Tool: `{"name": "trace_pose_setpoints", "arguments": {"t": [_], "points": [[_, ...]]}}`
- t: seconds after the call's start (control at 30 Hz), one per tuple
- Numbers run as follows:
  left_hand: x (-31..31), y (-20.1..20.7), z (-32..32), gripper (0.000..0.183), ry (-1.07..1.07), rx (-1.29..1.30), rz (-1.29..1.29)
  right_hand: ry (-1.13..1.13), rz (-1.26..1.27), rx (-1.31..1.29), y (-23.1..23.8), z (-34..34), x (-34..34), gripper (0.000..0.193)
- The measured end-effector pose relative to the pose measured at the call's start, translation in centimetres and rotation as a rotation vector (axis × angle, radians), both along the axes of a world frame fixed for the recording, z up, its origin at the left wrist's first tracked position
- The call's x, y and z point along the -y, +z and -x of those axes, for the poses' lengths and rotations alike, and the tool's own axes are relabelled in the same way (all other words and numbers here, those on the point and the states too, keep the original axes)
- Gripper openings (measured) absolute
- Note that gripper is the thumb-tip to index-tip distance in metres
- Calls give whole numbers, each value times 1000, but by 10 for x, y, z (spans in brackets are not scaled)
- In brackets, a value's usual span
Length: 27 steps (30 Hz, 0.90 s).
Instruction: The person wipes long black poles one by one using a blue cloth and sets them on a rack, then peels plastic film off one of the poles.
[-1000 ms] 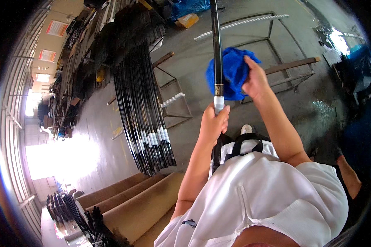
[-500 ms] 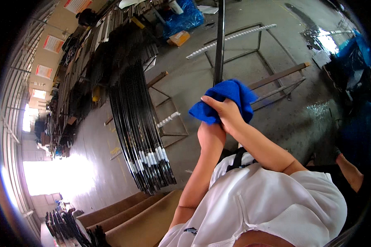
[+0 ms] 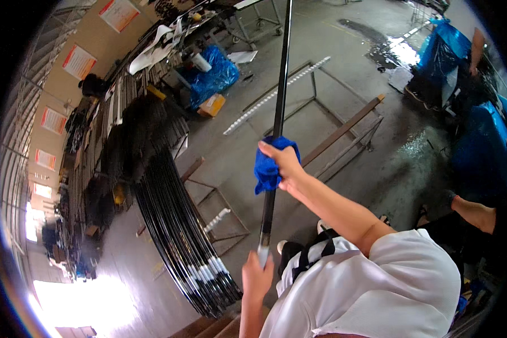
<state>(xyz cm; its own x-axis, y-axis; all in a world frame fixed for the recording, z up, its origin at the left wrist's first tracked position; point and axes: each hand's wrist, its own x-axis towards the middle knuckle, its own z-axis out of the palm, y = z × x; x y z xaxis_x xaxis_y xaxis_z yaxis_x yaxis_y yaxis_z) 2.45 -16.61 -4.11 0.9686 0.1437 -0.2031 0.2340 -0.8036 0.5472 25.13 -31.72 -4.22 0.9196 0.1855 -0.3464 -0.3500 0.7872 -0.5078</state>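
Observation:
A long, glossy black pole runs from my body away toward the far side. My left hand is closed round its near end, beside a white band. Farther up, my right hand presses a blue cloth round the pole, thumb along the top. The cloth covers the stretch of pole under that hand. To the left, a bundle of similar black poles lies side by side, several with white bands near their near ends.
Metal stands with a brown bar and a white wrapped bar stand ahead on the grey floor. Blue plastic and a cardboard box lie beyond. Another person's arm shows at right, near blue-wrapped goods.
My hands have come apart: the left has moved down to the pole's near end, while the right stays higher with the cloth. The view has shifted, showing more of the pole.

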Motion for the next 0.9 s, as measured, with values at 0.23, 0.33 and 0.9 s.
{"name": "trace_pose_setpoints", "arguments": {"t": [0.23,0.33,0.9], "points": [[-97,-13,135,23,201,-201,-423,-214,61,-64,42,-117,66,17],[-141,-41,223,23,444,-360,-535,-234,65,18,53,-189,92,10],[-107,-113,260,36,952,-238,-303,-35,552,382,-4,-208,124,40]]}}
